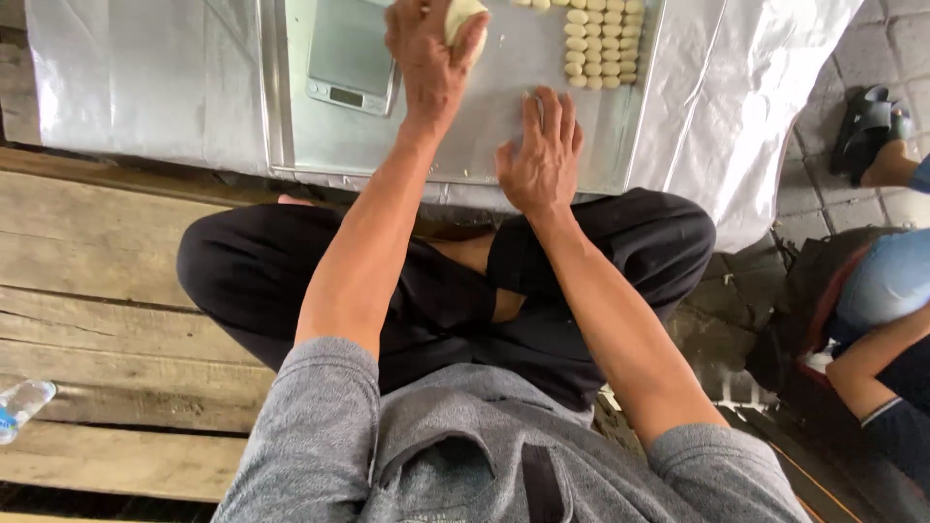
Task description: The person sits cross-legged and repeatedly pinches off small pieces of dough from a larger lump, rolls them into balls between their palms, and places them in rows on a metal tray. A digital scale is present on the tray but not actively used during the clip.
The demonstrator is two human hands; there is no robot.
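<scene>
Now dough lump [463, 17] sits far on tray [484, 116], clamped in my left hand [426, 63] beside scale [351, 58]. Right hand [541, 155] flat, fingers apart, pressing near tray surface, holding nothing. Shaped pieces [603, 44] rowed far right, clear of work.

A: Background, far side first. A grey digital scale [351, 53] sits on the metal tray [291, 116], well left of the rows of small pale dough pieces [603, 44].

B: And under the tray?

A: A white plastic sheet [136, 82], draped over the edge. Nearer the camera, weathered wooden planks [97, 281].

B: The margins?

A: A clear plastic bottle [21, 405] at the left edge, partly cut off. At right, a dark sandal [867, 126] on paving stones [901, 48], and another person's arm [872, 363].
</scene>
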